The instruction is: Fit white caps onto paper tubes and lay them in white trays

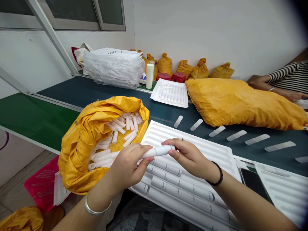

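Observation:
Between my two hands is a white plastic tube [159, 150] with a seam partway along and small dark print near its right end. My left hand [131, 163] is closed round the left part of it. The fingertips of my right hand [190, 157] pinch the printed end. Beneath them lies a white grooved tray [192, 141], its near grooves holding several printed white tubes [179, 183]. To the left of my left hand, an open yellow woven bag [79, 144] contains many loose plain white tubes [115, 136].
Several frosted tubes [236, 135] stand in a row on the dark green belt [166, 118]. Behind them lie a full yellow sack [240, 99] and a filled tray [169, 93]. A co-worker's striped sleeve [286, 73] is at far right. A pink basket [40, 183] sits below left.

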A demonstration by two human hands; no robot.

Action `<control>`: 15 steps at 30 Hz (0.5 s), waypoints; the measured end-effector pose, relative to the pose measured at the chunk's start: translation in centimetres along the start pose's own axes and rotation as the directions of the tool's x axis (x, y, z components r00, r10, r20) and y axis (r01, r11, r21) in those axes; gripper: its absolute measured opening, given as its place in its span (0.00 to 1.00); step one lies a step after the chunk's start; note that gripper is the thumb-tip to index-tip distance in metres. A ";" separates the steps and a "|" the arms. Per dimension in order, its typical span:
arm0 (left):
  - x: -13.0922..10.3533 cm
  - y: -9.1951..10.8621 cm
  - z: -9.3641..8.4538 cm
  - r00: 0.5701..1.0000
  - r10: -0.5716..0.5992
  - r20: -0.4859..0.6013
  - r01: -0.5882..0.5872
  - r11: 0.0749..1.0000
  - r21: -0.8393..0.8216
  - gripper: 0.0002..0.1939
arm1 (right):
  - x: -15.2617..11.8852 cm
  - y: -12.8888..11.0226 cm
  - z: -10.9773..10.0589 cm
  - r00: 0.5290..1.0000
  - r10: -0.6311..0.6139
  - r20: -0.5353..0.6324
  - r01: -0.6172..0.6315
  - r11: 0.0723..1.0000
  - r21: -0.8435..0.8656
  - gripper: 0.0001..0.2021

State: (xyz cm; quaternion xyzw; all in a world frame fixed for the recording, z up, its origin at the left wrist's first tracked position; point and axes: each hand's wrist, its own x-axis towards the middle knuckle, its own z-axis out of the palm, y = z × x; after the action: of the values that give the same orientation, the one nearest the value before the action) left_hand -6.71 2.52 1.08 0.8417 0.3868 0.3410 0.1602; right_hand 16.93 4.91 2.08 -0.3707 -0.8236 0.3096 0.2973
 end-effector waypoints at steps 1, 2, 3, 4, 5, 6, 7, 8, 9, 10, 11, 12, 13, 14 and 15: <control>0.1 0.0 -0.1 1.000 -0.022 0.000 0.022 0.999 -0.026 0.12 | 0.1 0.0 0.1 1.000 -0.009 0.000 0.009 1.000 -0.016 0.13; 0.1 0.0 -0.1 0.999 -0.041 -0.002 0.041 0.998 -0.048 0.11 | 0.2 -0.1 0.2 1.000 -0.019 -0.002 0.019 0.999 -0.029 0.13; 0.1 0.0 -0.2 0.998 -0.057 -0.006 0.057 0.996 -0.066 0.11 | 0.3 -0.1 0.3 1.000 -0.031 -0.004 0.030 0.999 -0.041 0.13; 0.1 -0.1 -0.2 0.997 -0.073 -0.009 0.072 0.994 -0.082 0.11 | 0.3 -0.1 0.4 0.999 -0.045 -0.007 0.045 0.998 -0.052 0.13; 0.1 -0.1 -0.2 0.996 -0.087 -0.012 0.086 0.992 -0.098 0.11 | 0.3 0.0 0.6 0.998 -0.063 -0.012 0.062 0.996 -0.064 0.13; 0.1 -0.2 -0.1 0.995 -0.103 -0.011 0.101 0.988 -0.114 0.11 | 0.4 0.0 0.7 0.996 -0.084 -0.017 0.082 0.994 -0.076 0.13; 0.1 -0.3 -0.1 0.993 -0.121 -0.008 0.119 0.984 -0.130 0.11 | 0.4 0.0 0.8 0.994 -0.109 -0.024 0.106 0.990 -0.089 0.13; 0.0 -0.4 -0.1 0.990 -0.142 -0.004 0.140 0.979 -0.147 0.11 | 0.4 0.1 0.9 0.990 -0.135 -0.034 0.131 0.986 -0.102 0.13; 0.0 -0.5 0.0 0.987 -0.162 0.000 0.160 0.973 -0.164 0.11 | 0.4 0.1 1.0 0.986 -0.160 -0.043 0.154 0.981 -0.116 0.13; 0.0 -0.6 0.0 0.983 -0.182 0.003 0.180 0.967 -0.180 0.11 | 0.5 0.1 1.0 0.982 -0.183 -0.048 0.176 0.976 -0.131 0.14; -0.1 -0.7 0.0 0.980 -0.201 0.010 0.199 0.960 -0.196 0.11 | 0.5 0.1 1.0 0.978 -0.203 -0.048 0.194 0.970 -0.145 0.14; 0.0 -0.7 0.0 0.975 -0.221 0.025 0.221 0.951 -0.214 0.11 | 0.5 0.1 1.0 0.975 -0.218 -0.042 0.209 0.965 -0.158 0.14; 0.0 -0.7 0.0 0.970 -0.239 0.048 0.243 0.941 -0.233 0.12 | 0.5 0.0 1.0 0.973 -0.229 -0.033 0.220 0.961 -0.168 0.14; 0.0 -0.7 0.0 0.965 -0.251 0.078 0.263 0.931 -0.253 0.13 | 0.5 0.0 0.9 0.972 -0.235 -0.021 0.228 0.958 -0.174 0.15; 0.0 -0.7 0.0 0.960 -0.256 0.111 0.277 0.922 -0.271 0.13 | 0.6 0.0 0.9 0.971 -0.238 -0.009 0.233 0.956 -0.178 0.15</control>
State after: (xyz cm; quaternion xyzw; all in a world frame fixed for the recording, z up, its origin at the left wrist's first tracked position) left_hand -7.11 2.95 0.75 0.7615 0.4386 0.3369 0.3380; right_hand 16.01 5.11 1.67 -0.2994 -0.8814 0.1926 0.3105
